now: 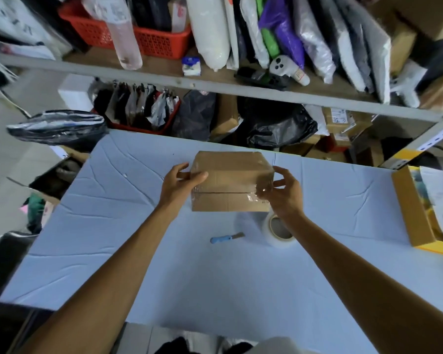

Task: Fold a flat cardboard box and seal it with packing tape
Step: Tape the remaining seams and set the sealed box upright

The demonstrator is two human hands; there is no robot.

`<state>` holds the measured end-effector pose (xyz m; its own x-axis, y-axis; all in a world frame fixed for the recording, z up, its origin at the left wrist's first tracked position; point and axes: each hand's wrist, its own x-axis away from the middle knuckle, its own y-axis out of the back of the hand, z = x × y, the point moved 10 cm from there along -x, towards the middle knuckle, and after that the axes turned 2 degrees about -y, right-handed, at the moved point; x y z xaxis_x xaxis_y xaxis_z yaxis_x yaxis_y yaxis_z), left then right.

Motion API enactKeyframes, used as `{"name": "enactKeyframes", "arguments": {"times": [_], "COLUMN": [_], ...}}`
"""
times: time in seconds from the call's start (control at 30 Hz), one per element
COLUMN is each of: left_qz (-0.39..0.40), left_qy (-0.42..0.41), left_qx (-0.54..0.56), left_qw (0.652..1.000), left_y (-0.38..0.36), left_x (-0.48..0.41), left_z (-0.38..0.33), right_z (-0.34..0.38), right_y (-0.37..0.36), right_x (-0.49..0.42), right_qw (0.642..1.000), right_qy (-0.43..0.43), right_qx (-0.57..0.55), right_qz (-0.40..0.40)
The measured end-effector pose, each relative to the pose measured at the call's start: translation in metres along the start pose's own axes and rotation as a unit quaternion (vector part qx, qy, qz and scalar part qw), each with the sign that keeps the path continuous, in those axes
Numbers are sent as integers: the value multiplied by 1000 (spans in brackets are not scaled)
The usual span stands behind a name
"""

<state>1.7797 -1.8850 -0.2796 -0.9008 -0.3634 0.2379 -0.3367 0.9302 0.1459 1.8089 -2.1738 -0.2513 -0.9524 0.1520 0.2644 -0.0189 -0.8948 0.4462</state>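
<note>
The cardboard box (232, 181) is already folded up into shape, and I judge the job to be near its end: clear packing tape shines along the seam where the two flaps meet and wraps over the right-hand edge. What I cannot tell is whether the underside or the left end is sealed too, so a last strip or a press-down may be left. The box looks small, plain brown, square-cornered, with the flap seam running left to right across the face toward me. It sits at the middle of the bench (113, 226), or is held just above it; I cannot tell which.

My left hand (180, 182) grips the box's left end, thumb on top and fingers (183, 175) round the side. My right hand (283, 194) is at the right end, fingers (281, 183) half spread and pressing on the taped corner.

Just nearer me lies the tape roll (279, 232), and beside it a blue-handled cutter (226, 238).
</note>
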Motion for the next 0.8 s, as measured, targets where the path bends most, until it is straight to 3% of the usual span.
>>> {"name": "enactKeyframes", "arguments": {"times": [0.17,0.4,0.57,0.8], "left_qz": [42,35,49,76], "left_qy": [-13,-35,-42,-47], "left_qx": [14,50,33,-5], "left_qw": [999,998,997,996], "left_y": [-2,3,-1,0], "left_x": [2,-3,-5,-7], "left_z": [-13,-19,-21,-27], "right_z": [11,27,31,28], "right_y": [6,13,23,17], "right_x": [7,16,18,12], "right_qw": [999,992,991,993], "right_qy": [33,42,49,23], "right_qx": [-28,-107,-83,-85], "right_qz": [-1,-49,-97,-73]}}
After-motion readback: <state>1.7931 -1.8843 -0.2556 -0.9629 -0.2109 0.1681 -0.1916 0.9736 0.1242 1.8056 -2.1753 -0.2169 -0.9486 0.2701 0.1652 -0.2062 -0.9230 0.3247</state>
